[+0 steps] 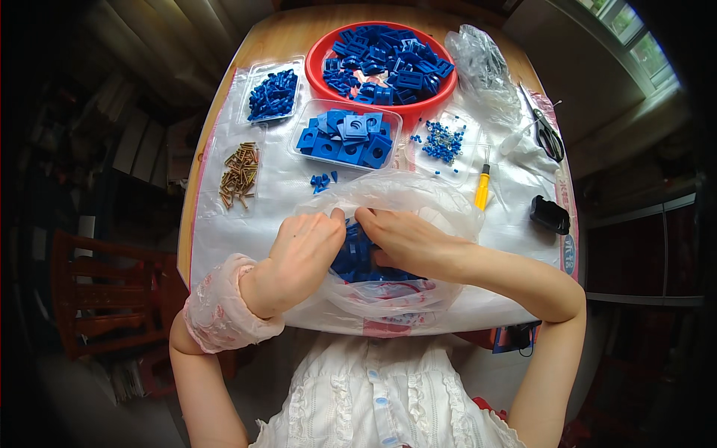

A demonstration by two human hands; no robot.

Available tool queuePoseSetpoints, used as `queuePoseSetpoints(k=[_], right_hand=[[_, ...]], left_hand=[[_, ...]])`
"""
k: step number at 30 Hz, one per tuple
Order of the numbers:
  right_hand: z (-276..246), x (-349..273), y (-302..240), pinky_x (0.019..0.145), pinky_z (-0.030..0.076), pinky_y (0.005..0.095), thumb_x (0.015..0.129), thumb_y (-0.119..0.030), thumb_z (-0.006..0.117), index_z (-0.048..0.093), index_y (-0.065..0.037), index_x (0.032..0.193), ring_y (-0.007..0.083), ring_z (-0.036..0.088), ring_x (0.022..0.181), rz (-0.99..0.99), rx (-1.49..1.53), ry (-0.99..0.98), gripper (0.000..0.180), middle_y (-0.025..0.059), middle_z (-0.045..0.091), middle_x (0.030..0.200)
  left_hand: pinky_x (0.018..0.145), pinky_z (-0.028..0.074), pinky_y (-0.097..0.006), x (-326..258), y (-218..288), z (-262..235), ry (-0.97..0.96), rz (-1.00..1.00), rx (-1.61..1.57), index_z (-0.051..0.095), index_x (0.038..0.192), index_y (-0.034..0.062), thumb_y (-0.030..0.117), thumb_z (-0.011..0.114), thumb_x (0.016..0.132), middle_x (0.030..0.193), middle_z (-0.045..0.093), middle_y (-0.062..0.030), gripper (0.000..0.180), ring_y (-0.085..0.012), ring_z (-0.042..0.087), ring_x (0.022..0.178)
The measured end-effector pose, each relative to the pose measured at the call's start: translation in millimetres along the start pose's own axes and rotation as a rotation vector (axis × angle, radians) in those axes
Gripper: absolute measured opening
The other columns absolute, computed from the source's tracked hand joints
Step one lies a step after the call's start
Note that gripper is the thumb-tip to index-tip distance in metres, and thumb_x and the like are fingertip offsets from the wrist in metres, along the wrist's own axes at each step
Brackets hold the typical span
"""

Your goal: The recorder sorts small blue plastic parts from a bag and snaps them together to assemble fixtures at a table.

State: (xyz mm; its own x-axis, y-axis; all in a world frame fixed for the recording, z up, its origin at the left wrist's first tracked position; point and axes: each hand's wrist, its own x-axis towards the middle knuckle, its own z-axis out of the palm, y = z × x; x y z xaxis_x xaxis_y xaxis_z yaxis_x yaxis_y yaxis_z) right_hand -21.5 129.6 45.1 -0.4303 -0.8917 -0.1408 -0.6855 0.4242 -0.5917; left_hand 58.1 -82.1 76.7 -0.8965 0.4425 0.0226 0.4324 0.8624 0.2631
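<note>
Head view, single frame. Both hands met at the centre of the frame, inside the mouth of a thin translucent plastic bag [448,205] lying on the plastic-sheeted wooden table [224,224]. The left hand [299,257] came in from lower left, its wrist in a pink lace cuff [220,310]; the right hand [411,239] came in from lower right, forearm bare. Their fingertips touched or nearly touched at the upper rim of the bag.

A heap of small blue square plastic parts [358,257] sat in the bag, directly under and between the two hands and partly hidden by them. Both sets of fingers were curled down onto the heap. Whether either hand was pinched on a single part could not be told; the fingertips were hidden. Neither hand was clearly nearer, since the heap lay on the midline between them. It showed no clear long axis.

Above the hands:
- clear rectangular tray of blue square plates [347,138], upper centre
- round red plastic basin of blue parts [317,56], top centre
- smaller clear tray of dark blue pieces [272,93], upper left
- brass-coloured screws [239,175], left
- yellow-handled tool [482,190], just right of the bag
- black-handled scissors [547,131], upper right
</note>
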Motion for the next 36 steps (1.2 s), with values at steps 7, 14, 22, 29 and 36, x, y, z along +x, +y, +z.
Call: queuePoseSetpoints(k=[7, 14, 22, 29, 36], right_hand=[[8, 6, 6, 0.100, 0.051, 0.0496, 0.080, -0.004, 0.080, 0.050, 0.006, 0.120, 0.0440, 0.062, 0.117, 0.053, 0.004, 0.030, 0.051, 0.0248, 0.063, 0.117], [6, 0, -1, 0.100, 0.050, 0.0505, 0.081, -0.003, 0.078, 0.050, 0.005, 0.121, 0.0451, 0.061, 0.118, 0.087, 0.059, 0.084, 0.050, 0.0257, 0.063, 0.118], [10, 6, 7, 0.097, 0.052, 0.0504, 0.081, -0.008, 0.077, 0.056, 0.006, 0.122, 0.0457, 0.065, 0.113, 0.139, 0.126, 0.155, 0.048, 0.0268, 0.067, 0.115], [-10, 0, -8, 0.089, 0.056, 0.0439, 0.086, -0.014, 0.077, 0.061, -0.002, 0.140, 0.0377, 0.073, 0.103, 0.442, 0.533, 0.148, 0.058, 0.0239, 0.072, 0.113], [-1, 4, -3, 0.088, 0.055, 0.0456, 0.087, -0.009, 0.076, 0.064, 0.000, 0.133, 0.0400, 0.073, 0.101, 0.382, 0.539, 0.226, 0.048, 0.0258, 0.073, 0.111]], left_hand=[[0.078, 0.055, -0.050, 12, -11, 15, -0.090, 0.020, -0.075, 0.057, 0.107, -0.0052, -0.002, 0.077, 0.081, 0.100, 0.066, -0.0226, 0.033, -0.0436, 0.068, 0.094], [0.077, 0.058, -0.046, 16, -9, 25, -0.011, 0.079, -0.096, 0.058, 0.106, -0.0114, 0.000, 0.074, 0.081, 0.098, 0.065, -0.0256, 0.031, -0.0408, 0.070, 0.088], [0.082, 0.054, -0.053, 21, -21, 32, 0.038, 0.121, -0.264, 0.057, 0.119, -0.0081, 0.003, 0.079, 0.082, 0.105, 0.066, -0.0258, 0.044, -0.0473, 0.067, 0.096], [0.086, 0.055, -0.052, 32, -21, 33, 0.025, -0.018, -0.513, 0.059, 0.121, -0.0099, 0.002, 0.074, 0.085, 0.101, 0.071, -0.0301, 0.041, -0.0490, 0.069, 0.100], [0.086, 0.055, -0.051, 39, -32, 28, -0.113, -0.112, -0.708, 0.061, 0.119, -0.0092, 0.001, 0.068, 0.090, 0.104, 0.073, -0.0294, 0.031, -0.0488, 0.069, 0.104]])
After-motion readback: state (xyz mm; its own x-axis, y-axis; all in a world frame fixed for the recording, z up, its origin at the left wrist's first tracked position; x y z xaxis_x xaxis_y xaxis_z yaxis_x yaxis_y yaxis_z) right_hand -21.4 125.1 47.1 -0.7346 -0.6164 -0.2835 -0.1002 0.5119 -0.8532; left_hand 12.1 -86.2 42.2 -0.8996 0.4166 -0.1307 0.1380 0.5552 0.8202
